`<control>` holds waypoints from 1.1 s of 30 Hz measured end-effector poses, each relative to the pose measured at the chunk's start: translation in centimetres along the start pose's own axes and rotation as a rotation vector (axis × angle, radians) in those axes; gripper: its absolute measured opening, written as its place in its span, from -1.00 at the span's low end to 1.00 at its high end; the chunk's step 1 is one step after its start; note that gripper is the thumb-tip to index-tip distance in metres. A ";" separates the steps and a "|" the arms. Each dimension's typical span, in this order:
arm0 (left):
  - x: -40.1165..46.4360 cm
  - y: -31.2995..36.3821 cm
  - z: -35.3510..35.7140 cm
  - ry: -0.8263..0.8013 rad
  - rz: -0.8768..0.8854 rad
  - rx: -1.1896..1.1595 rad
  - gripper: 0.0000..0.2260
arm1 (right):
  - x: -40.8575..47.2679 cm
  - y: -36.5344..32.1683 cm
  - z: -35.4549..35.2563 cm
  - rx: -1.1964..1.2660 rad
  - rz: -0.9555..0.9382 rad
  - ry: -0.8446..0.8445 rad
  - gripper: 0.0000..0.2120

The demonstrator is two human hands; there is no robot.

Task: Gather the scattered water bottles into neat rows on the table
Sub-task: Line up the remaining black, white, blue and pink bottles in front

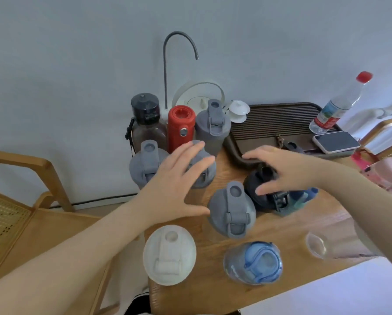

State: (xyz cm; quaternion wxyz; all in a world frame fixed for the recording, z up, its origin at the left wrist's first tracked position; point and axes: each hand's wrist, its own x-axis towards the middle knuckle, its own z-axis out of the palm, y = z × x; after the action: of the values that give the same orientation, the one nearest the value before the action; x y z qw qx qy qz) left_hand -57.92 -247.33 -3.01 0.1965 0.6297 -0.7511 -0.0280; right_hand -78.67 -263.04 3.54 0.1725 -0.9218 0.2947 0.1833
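While both hands hovered over the table (pixel 281 226), I noted the left hand (pixel 179 178) spread wide, fingers apart, above a grey-lidded bottle (pixel 202 176) and gripping nothing. My right hand (pixel 279 171) arched over the dark-lidded bottle (pixel 263 192), fingers apart and curled around its cap; whether they had closed on it I could not tell. Beyond the left fingertips stood a back row: smoky bottle (pixel 145 123), red bottle (pixel 181 127), grey shaker (pixel 213 126). Just beside the left thumb stood another grey bottle (pixel 232 210); nearer the wrist, a white-lidded bottle (pixel 169 254); below the right fingers, a blue bottle (pixel 254 262). Recommended procedure: grip the dark bottle low on its cap, slide it upright and align it beside its neighbours without knocking them.
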 end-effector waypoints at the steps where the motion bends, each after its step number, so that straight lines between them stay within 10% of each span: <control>1: 0.7 1.2 0.4 -0.059 0.052 0.021 -0.17 | -0.3 0.4 1.0 -0.091 -0.002 -0.099 -0.17; 7: 2.6 7.2 1.3 -0.380 -0.088 0.173 -0.09 | -0.8 2.6 4.5 -0.290 -0.062 0.020 0.09; 13: 3.0 10.3 2.7 -0.491 -0.197 0.157 -0.26 | 0.0 3.3 5.8 -0.173 -0.079 0.212 -0.17; 33: 7.2 10.3 4.3 -0.382 -0.356 0.304 -0.24 | 1.3 5.2 3.2 -0.175 -0.067 0.114 -0.25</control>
State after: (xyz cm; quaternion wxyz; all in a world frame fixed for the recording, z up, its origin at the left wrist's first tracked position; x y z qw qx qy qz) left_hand -69.93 -252.99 -2.15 -0.0527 0.7570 -0.6478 -0.0672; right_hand -81.61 -266.34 -0.92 0.0804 -0.9517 0.2558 0.1498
